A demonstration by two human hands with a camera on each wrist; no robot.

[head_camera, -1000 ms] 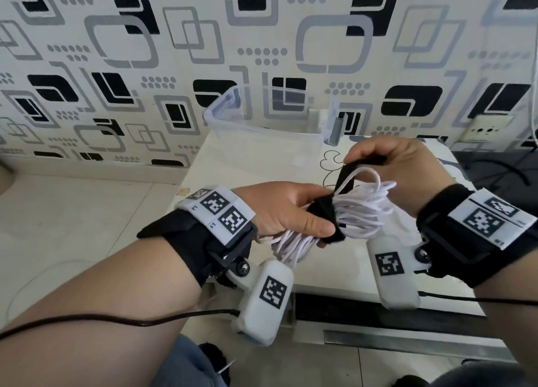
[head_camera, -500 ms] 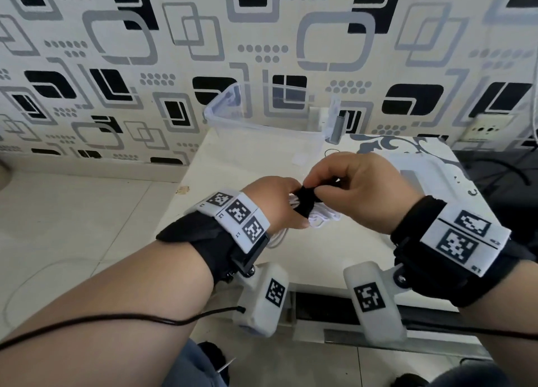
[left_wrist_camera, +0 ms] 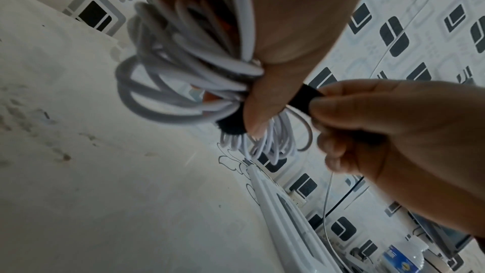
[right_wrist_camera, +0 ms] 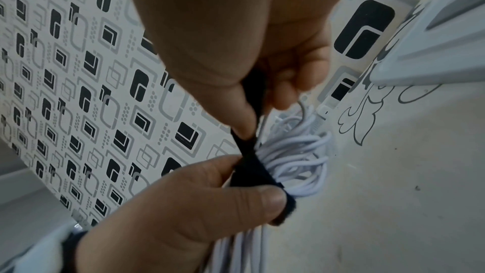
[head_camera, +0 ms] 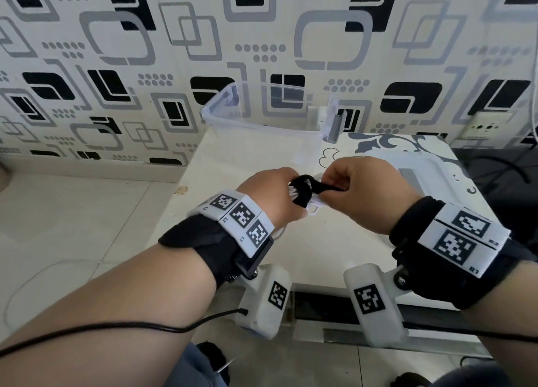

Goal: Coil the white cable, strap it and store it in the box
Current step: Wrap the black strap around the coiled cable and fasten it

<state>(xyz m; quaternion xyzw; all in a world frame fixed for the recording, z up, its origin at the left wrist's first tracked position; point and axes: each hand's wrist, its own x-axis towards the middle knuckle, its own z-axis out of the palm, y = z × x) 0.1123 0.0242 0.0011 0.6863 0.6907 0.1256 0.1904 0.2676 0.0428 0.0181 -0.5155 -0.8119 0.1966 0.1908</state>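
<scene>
The left hand (head_camera: 270, 195) grips the coiled cable (left_wrist_camera: 183, 74) in its fist above the desk (head_camera: 314, 241), thumb pressed on the black strap (head_camera: 302, 190) where it wraps the bundle. The right hand (head_camera: 366, 194), at 3 o'clock of the left and touching it, pinches the strap's free tail between thumb and bent fingers (left_wrist_camera: 349, 99), drawn taut away from the coil. In the right wrist view the strap (right_wrist_camera: 252, 169) shows as a band round the loops, the left thumb (right_wrist_camera: 252, 200) on top of it and cable strands hanging below the fist. A second ago the hands were held nearer the body with the white loops spread out in plain sight and the strap loosely looped; now both hands have moved out over the desk, the coil is mostly hidden in the left fist, and the strap lies tight around it. The clear box (head_camera: 262, 124) stands at 12 o'clock of the hands, at the desk's far edge by the wall (head_camera: 116, 51), well apart from the cable
</scene>
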